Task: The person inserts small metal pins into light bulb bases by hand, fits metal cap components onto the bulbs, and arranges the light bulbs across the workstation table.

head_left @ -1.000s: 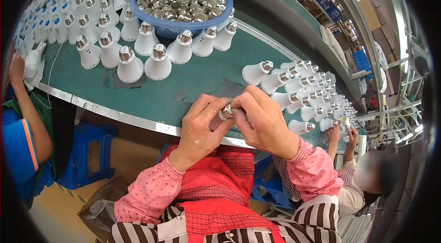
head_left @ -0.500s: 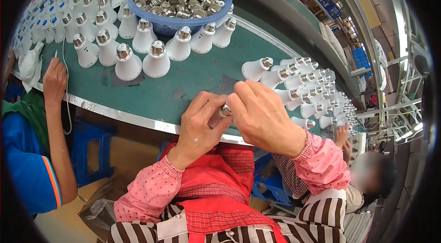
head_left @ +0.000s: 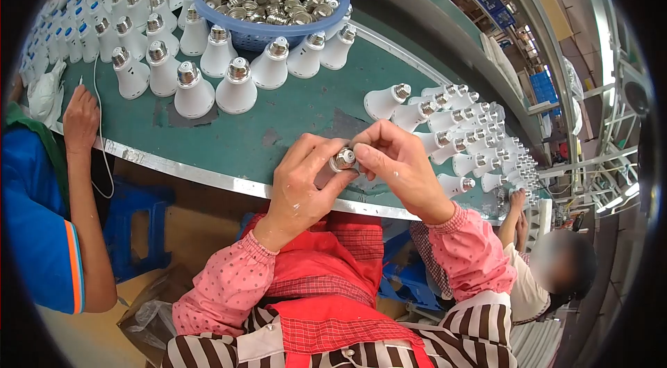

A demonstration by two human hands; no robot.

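Between my body and the table edge, a white LED light bulb [head_left: 325, 175] is gripped in my left hand [head_left: 300, 184], its silver screw cap [head_left: 342, 159] tilted up toward me. The fingers of my left hand wrap round the white body and hide most of it. My right hand [head_left: 403, 168] is at the right side of the cap, thumb and forefinger pinched close to its rim. Whatever lies between those fingertips is too small or hidden to make out.
A blue basket [head_left: 253, 31] of loose metal screw caps stands on the green table [head_left: 229, 149]. Capped bulbs [head_left: 194, 97] surround it. More bulbs [head_left: 417, 114] lie at the right. One person's hand [head_left: 81, 118] is at the left, another person's hand [head_left: 517, 200] at far right.
My right hand has come off the top of the cap to its right side, so the cap now shows. My left hand keeps hold of the light bulb in nearly the same place.
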